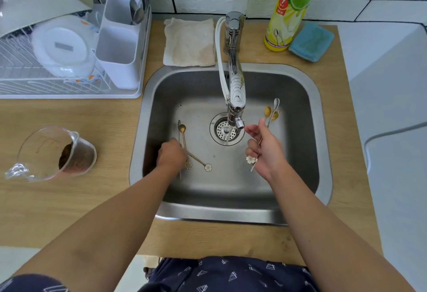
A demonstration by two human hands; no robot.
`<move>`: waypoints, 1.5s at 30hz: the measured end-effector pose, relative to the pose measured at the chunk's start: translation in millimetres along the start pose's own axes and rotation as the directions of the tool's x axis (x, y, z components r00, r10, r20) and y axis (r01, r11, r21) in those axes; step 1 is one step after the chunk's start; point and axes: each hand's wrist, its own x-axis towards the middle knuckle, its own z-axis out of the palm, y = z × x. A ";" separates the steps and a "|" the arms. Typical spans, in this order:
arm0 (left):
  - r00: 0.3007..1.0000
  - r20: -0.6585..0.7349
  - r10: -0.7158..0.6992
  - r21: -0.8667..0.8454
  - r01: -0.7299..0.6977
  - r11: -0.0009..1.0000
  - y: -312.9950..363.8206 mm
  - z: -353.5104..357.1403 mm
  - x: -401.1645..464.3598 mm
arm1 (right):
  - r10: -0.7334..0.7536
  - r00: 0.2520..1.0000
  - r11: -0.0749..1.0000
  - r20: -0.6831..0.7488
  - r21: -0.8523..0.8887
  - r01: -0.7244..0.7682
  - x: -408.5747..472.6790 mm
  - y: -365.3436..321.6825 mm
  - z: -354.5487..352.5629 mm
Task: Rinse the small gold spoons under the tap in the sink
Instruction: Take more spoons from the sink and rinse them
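Observation:
My right hand (265, 150) grips a bunch of small spoons (271, 112) just right of the tap spout (236, 106): gold bowls and one silver bowl point up, and a white flower handle end shows below my fingers. A thin stream of water runs into the drain (225, 131). My left hand (172, 154) is down on the sink floor (231, 176), its fingers on the handles of gold spoons (183, 136) lying there. Another gold spoon with a flower end (202, 162) lies beside it. Whether the left fingers pinch a spoon is hidden.
A white dish rack (69, 60) with plates and a cutlery holder stands at the left. A glass jug (55, 153) with brown powder sits on the wooden counter. A cloth (189, 42), a yellow detergent bottle (291, 9) and a blue sponge (310, 42) sit behind the sink.

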 end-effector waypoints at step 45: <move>0.913 0.141 0.382 -0.621 -0.219 0.752 48.1 -33.1 -100.4 | -0.118 0.989 0.779 0.088 -0.610 0.147 -13.4 14.0 31.2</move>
